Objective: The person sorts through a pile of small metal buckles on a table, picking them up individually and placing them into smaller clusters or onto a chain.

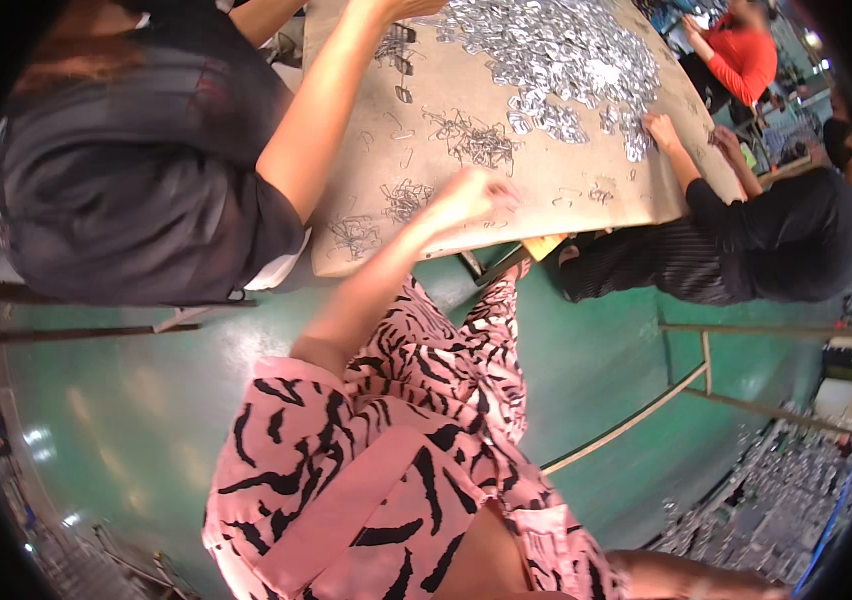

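My left hand [471, 197] reaches over the near edge of the brown-topped table [546, 165]. Its fingers are smeared by motion, so whether they hold anything cannot be made out. Small loose piles of thin bent wire pieces lie nearest to it: one pile [408, 200] just left of the hand, another [354, 236] at the near left corner, and a larger one [473, 140] beyond it. A few wire pieces [601, 190] lie to its right. My right arm stretches along the lower right rim, where my right hand [746, 585] is partly cut off and its fingers are hidden.
A big heap of shiny silver metal pieces [566, 60] covers the table's far side. A co-worker in black [146, 170] sits left; another in dark clothes [786, 240] works at right. A person in red [746, 62] is farther off. A bench frame [636, 425] stands on the green floor.
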### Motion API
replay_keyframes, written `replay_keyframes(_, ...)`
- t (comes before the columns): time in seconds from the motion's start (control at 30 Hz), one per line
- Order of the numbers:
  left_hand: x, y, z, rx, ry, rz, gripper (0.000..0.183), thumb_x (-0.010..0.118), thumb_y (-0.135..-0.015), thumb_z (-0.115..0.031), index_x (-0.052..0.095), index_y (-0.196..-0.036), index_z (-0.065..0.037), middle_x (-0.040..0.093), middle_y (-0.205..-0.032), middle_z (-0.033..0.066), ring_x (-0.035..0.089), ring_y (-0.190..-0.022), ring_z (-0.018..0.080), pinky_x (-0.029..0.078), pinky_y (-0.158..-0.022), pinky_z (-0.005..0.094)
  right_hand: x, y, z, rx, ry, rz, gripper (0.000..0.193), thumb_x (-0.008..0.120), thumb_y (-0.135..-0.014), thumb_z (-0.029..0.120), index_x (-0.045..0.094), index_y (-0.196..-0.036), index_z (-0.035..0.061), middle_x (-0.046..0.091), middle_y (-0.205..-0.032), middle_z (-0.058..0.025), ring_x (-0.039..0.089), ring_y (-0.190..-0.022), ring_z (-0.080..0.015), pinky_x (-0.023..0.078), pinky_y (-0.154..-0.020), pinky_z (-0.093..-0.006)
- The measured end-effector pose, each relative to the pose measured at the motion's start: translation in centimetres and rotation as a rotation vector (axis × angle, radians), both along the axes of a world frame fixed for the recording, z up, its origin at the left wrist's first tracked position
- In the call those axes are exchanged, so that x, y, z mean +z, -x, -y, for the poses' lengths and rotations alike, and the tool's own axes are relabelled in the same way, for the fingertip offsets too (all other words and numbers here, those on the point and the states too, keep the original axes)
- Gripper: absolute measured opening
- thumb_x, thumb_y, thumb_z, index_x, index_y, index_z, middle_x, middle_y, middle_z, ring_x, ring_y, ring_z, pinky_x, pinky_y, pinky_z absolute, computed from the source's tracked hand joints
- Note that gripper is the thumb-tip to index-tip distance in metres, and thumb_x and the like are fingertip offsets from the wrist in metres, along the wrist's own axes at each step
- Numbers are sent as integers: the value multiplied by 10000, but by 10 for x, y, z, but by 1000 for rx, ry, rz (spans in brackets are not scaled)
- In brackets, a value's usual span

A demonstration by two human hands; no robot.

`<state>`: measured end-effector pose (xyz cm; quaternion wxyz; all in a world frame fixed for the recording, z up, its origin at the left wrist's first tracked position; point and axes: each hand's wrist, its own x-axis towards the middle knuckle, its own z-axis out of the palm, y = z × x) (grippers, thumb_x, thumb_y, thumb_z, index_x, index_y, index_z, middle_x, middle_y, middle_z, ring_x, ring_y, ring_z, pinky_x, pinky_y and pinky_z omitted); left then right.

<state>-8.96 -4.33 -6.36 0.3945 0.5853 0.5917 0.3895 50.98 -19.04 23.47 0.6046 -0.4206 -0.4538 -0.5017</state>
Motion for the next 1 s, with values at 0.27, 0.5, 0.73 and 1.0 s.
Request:
replay_keyframes(0.27,-47,95,-57,120,-334,-556,166,606,-733,-43,665,-887,-65,643,-851,145,612,-854,295,490,-745,367,-168,176,-97,683,604,-710,262,533,-874,20,586,-1130,6,579,-991,-53,503,-766,-101,425,-642,-236)
replay_keyframes(0.5,-29,90,-48,-48,-208,-780,140,566,-802,-129,603,-906,-42,566,-931,106,558,-930,292,464,-808,408,-159,215,-123,921,659,-747,239,523,-876,8,586,-1104,-26,561,-899,-32,461,-719,-93,395,-654,-223)
replay_keyframes(0.73,-15,81,-44,220,-129,-369,157,578,-829,-137,603,-926,-16,637,-867,118,616,-822,244,484,-743,353,-170,194,-116,882,691,-773,226,532,-879,25,594,-1091,-24,571,-883,-27,453,-694,-91,396,-643,-217)
replay_keyframes(1.0,-15,83,-52,355,-24,-35,211,628,-835,-182,654,-959,-13,665,-790,73,592,-641,104,487,-637,257,-180,186,-105,882,732,-776,213,525,-884,29,604,-1075,-21,548,-849,-17,456,-691,-82,391,-651,-215)
